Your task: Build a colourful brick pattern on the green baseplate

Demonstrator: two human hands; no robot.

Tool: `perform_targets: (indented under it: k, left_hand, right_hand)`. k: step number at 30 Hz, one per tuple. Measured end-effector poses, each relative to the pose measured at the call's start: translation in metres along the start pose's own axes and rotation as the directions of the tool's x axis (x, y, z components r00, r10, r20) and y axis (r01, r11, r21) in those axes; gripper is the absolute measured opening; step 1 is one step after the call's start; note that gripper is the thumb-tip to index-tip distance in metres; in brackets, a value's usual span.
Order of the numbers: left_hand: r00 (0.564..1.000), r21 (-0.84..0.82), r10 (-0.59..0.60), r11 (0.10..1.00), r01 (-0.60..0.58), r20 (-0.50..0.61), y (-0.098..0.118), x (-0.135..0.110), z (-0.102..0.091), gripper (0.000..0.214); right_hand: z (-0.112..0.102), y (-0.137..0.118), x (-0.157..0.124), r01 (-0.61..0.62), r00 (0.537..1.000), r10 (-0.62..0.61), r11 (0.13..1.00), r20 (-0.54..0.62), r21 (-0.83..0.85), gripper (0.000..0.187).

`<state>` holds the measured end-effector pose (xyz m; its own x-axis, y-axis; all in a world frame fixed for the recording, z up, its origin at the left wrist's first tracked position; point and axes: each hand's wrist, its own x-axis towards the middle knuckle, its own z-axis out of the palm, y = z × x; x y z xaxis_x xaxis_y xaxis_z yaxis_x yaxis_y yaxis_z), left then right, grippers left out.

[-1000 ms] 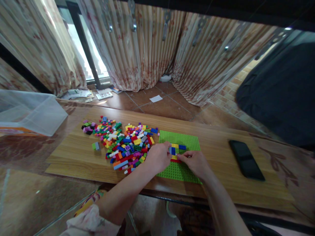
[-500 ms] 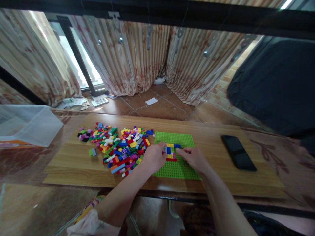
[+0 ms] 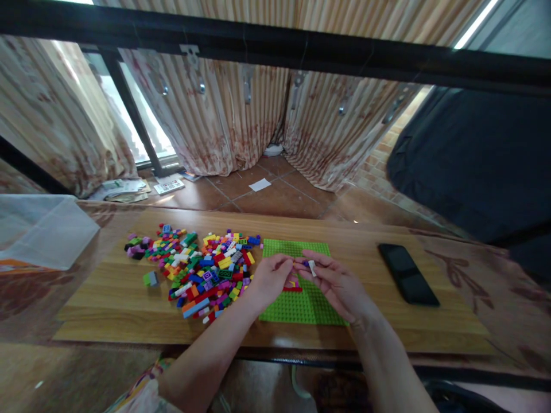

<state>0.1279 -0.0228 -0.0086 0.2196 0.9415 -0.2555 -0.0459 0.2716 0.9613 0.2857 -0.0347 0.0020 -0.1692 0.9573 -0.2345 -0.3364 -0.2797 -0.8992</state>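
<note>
My right hand [image 3: 342, 284] is turned partly palm up over the green baseplate [image 3: 305, 307], its fingers curled around a small white brick [image 3: 312, 268]. A dark purple or blue piece [image 3: 306, 264] shows beside that brick at the fingertips. My left hand [image 3: 272, 280] meets it from the left, thumb and fingers pinched together; whatever is between them is too small to name. Below the fingertips, a red brick row [image 3: 293, 289] and some pink and yellow bricks sit on the baseplate. My hands hide the remainder of this build.
A heap of mixed toy bricks [image 3: 206, 269] lies left of the baseplate, with a green and grey piece [image 3: 150, 279] apart from it. A black phone [image 3: 408, 275] rests on the wooden board [image 3: 365, 327] at right. A translucent bin [image 3: 51, 229] stands far left.
My right hand has lifted off the build and turned palm up, a white brick now showing in its fingers. Both hands have come together. The camera view has shifted slightly.
</note>
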Motion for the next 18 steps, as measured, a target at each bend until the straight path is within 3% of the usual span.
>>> perform_targets:
  k: [4,10,14,18]
  left_hand:
    - [0.995,-0.256,-0.100,0.961,0.103,0.024,0.006,-0.005,0.004,0.017]
    - [0.967,-0.519,-0.208,0.816,0.255,0.147,0.004,-0.005,0.002,0.027]
    - [0.956,-0.529,-0.211,0.798,0.289,0.205,0.004,-0.004,-0.002,0.026]
    - [0.965,-0.431,-0.227,0.863,0.263,0.133,0.011,-0.006,-0.009,0.018]
  right_hand:
    - [0.008,0.002,0.000,0.065,0.998,-0.065,0.997,0.001,-0.048,0.036]
    - [0.026,0.008,-0.006,0.066,0.997,-0.061,0.994,0.057,-0.087,0.044]
    - [0.025,0.008,-0.003,0.110,0.994,-0.109,0.986,0.013,-0.127,0.046]
    - [0.001,0.004,0.005,0.159,0.952,-0.217,0.953,-0.213,-0.259,0.046]
